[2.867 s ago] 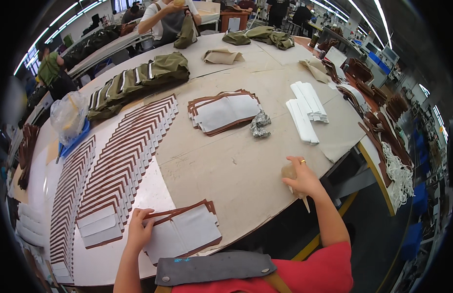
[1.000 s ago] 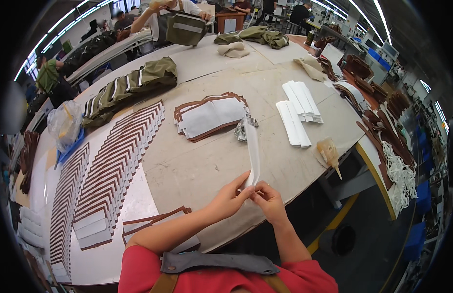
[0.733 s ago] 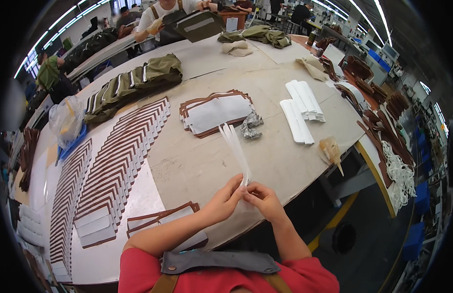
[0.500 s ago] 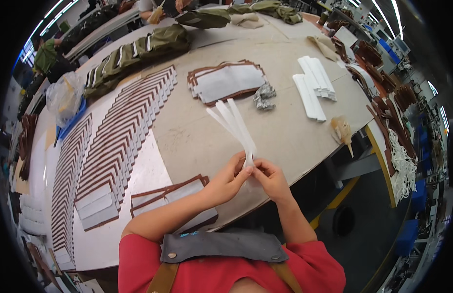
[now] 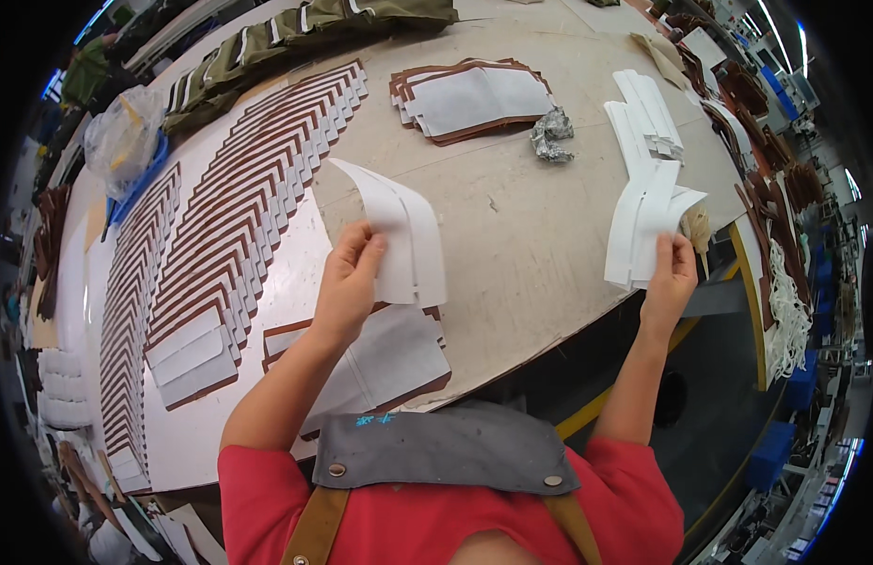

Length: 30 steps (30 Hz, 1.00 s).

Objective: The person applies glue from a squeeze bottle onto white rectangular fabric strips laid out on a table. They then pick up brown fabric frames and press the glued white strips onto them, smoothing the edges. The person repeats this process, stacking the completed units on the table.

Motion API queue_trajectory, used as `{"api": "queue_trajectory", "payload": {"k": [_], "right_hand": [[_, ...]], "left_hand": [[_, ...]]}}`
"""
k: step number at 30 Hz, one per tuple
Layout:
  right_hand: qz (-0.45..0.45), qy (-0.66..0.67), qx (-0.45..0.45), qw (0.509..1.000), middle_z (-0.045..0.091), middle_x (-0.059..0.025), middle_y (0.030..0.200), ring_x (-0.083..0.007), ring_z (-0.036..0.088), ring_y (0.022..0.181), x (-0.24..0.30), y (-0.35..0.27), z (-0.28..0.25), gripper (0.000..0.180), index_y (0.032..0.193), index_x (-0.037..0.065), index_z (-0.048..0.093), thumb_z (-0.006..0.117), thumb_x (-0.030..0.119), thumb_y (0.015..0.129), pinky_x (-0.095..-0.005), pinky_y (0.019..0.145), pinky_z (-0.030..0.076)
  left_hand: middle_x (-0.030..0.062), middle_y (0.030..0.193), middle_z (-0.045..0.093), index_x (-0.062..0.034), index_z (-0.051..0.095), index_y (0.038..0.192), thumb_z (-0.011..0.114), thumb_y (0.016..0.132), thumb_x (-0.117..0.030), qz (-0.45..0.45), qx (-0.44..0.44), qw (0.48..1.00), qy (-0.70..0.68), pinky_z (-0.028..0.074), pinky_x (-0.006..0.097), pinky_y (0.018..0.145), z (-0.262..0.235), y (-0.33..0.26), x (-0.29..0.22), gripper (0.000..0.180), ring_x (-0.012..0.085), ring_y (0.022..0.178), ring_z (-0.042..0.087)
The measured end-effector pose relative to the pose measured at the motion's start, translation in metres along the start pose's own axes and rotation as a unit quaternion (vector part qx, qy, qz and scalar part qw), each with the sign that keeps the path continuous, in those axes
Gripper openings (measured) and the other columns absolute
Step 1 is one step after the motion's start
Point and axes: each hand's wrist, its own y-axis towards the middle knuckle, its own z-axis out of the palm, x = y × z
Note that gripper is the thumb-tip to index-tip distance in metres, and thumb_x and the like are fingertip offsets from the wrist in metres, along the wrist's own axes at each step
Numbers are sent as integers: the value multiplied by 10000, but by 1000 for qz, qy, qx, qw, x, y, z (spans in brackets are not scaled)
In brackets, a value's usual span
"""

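Between the thumb and fingers of my left hand [image 5: 350, 278] is a curved white strip sheet [image 5: 403, 235] with a narrow slit down it. It stands up just beyond the stack of brown-edged pale panels [image 5: 389, 353] at the table's near edge. My right hand [image 5: 674, 268] pinches a few fanned white strip sheets [image 5: 639, 231], also slit, over the table's right edge. Their far ends overlap, in view, the pile of white strips [image 5: 651, 113] behind them; whether they touch cannot be told. The two hands are wide apart.
Long overlapping rows of brown-and-pale panels [image 5: 257, 198] cover the table's left. Farther back lie another panel stack [image 5: 474, 99], crumpled silvery foil [image 5: 552, 135] and olive fabric [image 5: 286, 42]. A blue tray [image 5: 140, 198] with a plastic bag sits far left. The table edge [image 5: 549, 348] runs diagonally before me.
My hands, together on one fan of white strips before, have parted left and right, each now holding some. The camera view has shifted too.
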Motion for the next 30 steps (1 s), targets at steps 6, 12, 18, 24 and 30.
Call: {"api": "queue_trajectory", "payload": {"k": [6,12,18,24,30], "right_hand": [[-195,-317,253,893,599,-170,866,-353,595,749,2,-43,65,141,876,14,615,550,138,869,-406,638,482],[-129,-273,307,902,600,-158,835,-341,594,668,2,-61,84,156,838,20,622,546,152,872,-398,597,488],[-26,-198,315,928,591,-149,798,-288,569,653,-3,-58,76,179,869,-9,624,530,143,884,-347,599,448],[39,-112,341,932,567,-121,750,-182,515,644,-27,-47,70,200,884,-35,609,527,148,889,-298,593,406],[121,-59,398,907,492,-15,651,-80,423,619,-32,-34,67,225,859,-33,596,517,173,902,-248,560,361]], "left_hand": [[62,867,540,-21,365,1305,509,901,-60,-112,103,984,94,475,255,651,20,1,47,431,119,766,543],[76,801,535,-46,292,1360,538,886,-81,-105,120,966,203,451,310,538,26,-11,40,536,154,624,567],[96,911,559,-62,459,1233,586,855,-132,177,150,833,501,467,367,709,42,5,27,404,255,827,594],[85,1198,508,-75,515,1170,603,821,-129,370,215,764,483,376,405,942,80,22,55,364,281,1118,496],[109,1204,490,-75,481,1206,597,823,-120,350,217,790,454,380,419,937,88,27,65,402,304,1095,499]]}}
